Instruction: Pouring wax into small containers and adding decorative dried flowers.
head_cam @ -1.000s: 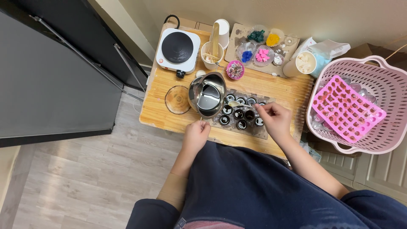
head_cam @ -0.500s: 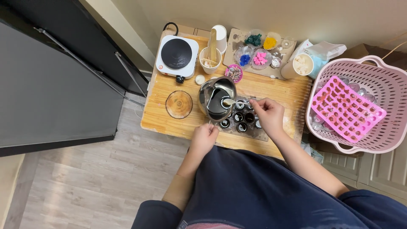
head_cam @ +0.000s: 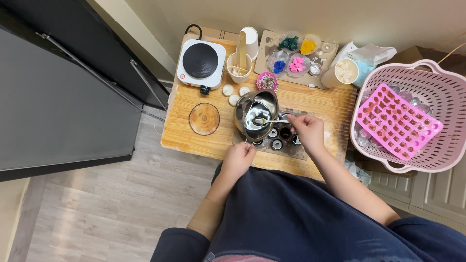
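Seen from above, the left hand (head_cam: 238, 159) grips the handle of a steel pot (head_cam: 256, 114) tipped over small black cups (head_cam: 280, 138) on a wooden table (head_cam: 310, 104). The right hand (head_cam: 307, 131) pinches a spoon (head_cam: 266, 121) reaching into the pot. Tipped further, the pot could likely spill past the narrow cups.

Shiny steel pot (head_cam: 256, 115); matt wooden table (head_cam: 310, 99); pink plastic basket (head_cam: 439, 85).

We see one package, a crumpled white and pale blue plastic bag (head_cam: 371, 54), at the table's far right corner.
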